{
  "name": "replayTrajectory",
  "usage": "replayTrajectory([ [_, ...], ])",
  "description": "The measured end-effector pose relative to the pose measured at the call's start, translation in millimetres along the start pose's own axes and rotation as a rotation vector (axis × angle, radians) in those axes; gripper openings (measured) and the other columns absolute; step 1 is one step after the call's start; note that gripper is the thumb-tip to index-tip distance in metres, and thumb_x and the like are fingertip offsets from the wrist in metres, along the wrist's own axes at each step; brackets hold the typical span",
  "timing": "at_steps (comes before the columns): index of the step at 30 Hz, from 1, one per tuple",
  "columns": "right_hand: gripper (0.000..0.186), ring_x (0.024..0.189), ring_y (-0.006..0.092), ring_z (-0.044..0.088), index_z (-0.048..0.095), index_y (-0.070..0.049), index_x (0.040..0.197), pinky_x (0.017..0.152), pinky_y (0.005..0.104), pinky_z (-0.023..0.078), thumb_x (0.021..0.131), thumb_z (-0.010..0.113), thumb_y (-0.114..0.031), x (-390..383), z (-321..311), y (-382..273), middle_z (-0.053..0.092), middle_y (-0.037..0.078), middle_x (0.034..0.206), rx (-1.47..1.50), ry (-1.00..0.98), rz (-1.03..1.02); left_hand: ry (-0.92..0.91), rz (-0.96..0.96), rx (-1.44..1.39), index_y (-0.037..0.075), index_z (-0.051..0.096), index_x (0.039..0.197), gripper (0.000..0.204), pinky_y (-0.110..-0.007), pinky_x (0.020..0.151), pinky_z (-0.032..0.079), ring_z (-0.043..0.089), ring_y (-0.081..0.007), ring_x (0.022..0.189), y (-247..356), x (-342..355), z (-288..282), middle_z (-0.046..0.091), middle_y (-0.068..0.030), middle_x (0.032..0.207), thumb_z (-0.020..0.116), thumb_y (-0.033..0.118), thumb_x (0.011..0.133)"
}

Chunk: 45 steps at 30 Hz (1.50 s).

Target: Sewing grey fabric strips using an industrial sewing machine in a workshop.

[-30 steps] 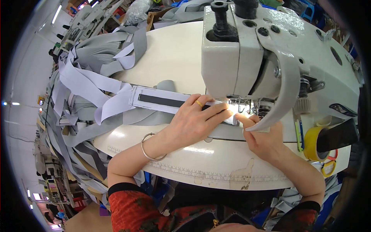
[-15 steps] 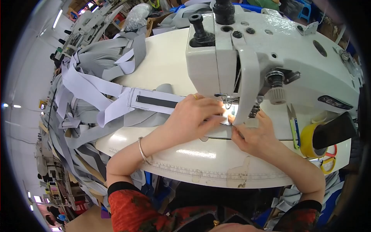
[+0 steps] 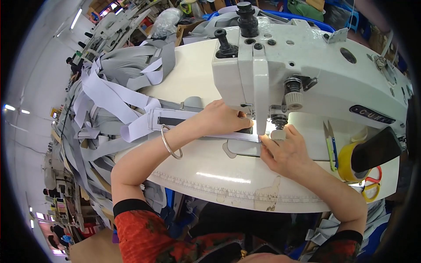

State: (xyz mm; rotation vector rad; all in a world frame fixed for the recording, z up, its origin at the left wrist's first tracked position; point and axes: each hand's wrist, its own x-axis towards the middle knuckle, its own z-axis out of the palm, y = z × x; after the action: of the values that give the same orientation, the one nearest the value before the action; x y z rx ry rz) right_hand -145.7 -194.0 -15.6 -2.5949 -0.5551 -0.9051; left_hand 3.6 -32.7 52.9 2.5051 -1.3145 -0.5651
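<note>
A pale lavender fabric strip [image 3: 154,117] with a black band [image 3: 171,121] along its middle lies flat on the white sewing table, its right end under the head of a white sewing machine [image 3: 315,57]. Over the strip, just left of the lit needle area, my left hand [image 3: 221,119] has its fingers bent and closed on the fabric. My right hand [image 3: 286,151] is right of the needle area, thumb and fingers drawn together at the strip's near edge. A white machine lever hides the needle and part of those fingertips.
Heaped grey and lavender fabric strips [image 3: 112,94] crowd the table's left side. To the right lie snips [image 3: 331,144], a yellow tape roll [image 3: 348,162], a dark flat object [image 3: 377,149] leaning on it, and red-and-yellow-handled scissors [image 3: 372,190]. A printed ruler runs along the front edge.
My left hand has drawn back a little and its wrist is raised, showing more of the black band's right end. My right hand stays by the needle area. The whole view has shifted slightly.
</note>
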Motion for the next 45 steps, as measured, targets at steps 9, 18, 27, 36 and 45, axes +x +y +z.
replayTrajectory([
  [9, 0.012, 0.073, 0.0223, 0.05, 0.06, -0.004, 0.065, 0.069, 0.0348, 0.042, 0.069, 0.07, -0.008, 2.7, -1.0, -1.3, 0.05, 0.005, 0.07, 0.007, -0.01, 0.014, -0.103, -0.009, -0.378, 0.005, 0.069, 0.095, 0.032, -0.035, 0.073, 0.051, 0.064, -0.0215, 0.077, 2.9, 7.5, -19.4, 0.069, -0.0081, 0.083, 0.075, 0.03, 0.076],
  [18, 0.035, 0.072, 0.0221, 0.052, 0.066, 0.005, 0.1, 0.068, 0.0338, 0.044, 0.068, 0.072, -0.008, 1.8, -5.0, -1.6, 0.054, 0.006, 0.071, -0.055, -0.057, -0.042, -0.102, -0.116, -0.385, 0.003, 0.07, 0.095, 0.036, -0.037, 0.076, 0.052, 0.067, -0.0272, 0.085, 2.7, 12.8, -12.6, 0.07, -0.0117, 0.085, 0.079, 0.027, 0.068],
  [27, 0.047, 0.072, 0.0224, 0.051, 0.06, 0.007, 0.109, 0.068, 0.0345, 0.044, 0.065, 0.073, -0.005, 4.3, -9.9, -2.8, 0.053, 0.007, 0.073, -0.038, -0.075, -0.06, 0.126, 0.08, -0.128, 0.001, 0.069, 0.088, 0.029, -0.041, 0.071, 0.053, 0.066, -0.0343, 0.078, -20.1, 27.7, 21.7, 0.068, -0.0172, 0.081, 0.076, 0.021, 0.069],
  [36, 0.043, 0.073, 0.0242, 0.051, 0.062, 0.0, 0.109, 0.069, 0.0351, 0.044, 0.067, 0.071, -0.005, 6.9, -5.3, 2.8, 0.053, 0.008, 0.074, -0.049, -0.018, -0.034, 0.354, 0.115, -0.121, 0.001, 0.069, 0.091, 0.026, -0.042, 0.07, 0.053, 0.065, -0.037, 0.075, -11.9, 18.6, 21.8, 0.067, -0.0184, 0.079, 0.074, 0.013, 0.068],
  [45, 0.035, 0.074, 0.0222, 0.054, 0.063, -0.004, 0.103, 0.069, 0.0336, 0.045, 0.069, 0.071, -0.004, 4.6, 0.8, 2.9, 0.058, 0.007, 0.08, -0.061, -0.011, -0.017, 0.348, 0.026, -0.333, 0.001, 0.071, 0.089, 0.024, -0.04, 0.071, 0.053, 0.066, -0.037, 0.076, -8.4, 11.1, 18.3, 0.068, -0.02, 0.081, 0.073, 0.008, 0.067],
])
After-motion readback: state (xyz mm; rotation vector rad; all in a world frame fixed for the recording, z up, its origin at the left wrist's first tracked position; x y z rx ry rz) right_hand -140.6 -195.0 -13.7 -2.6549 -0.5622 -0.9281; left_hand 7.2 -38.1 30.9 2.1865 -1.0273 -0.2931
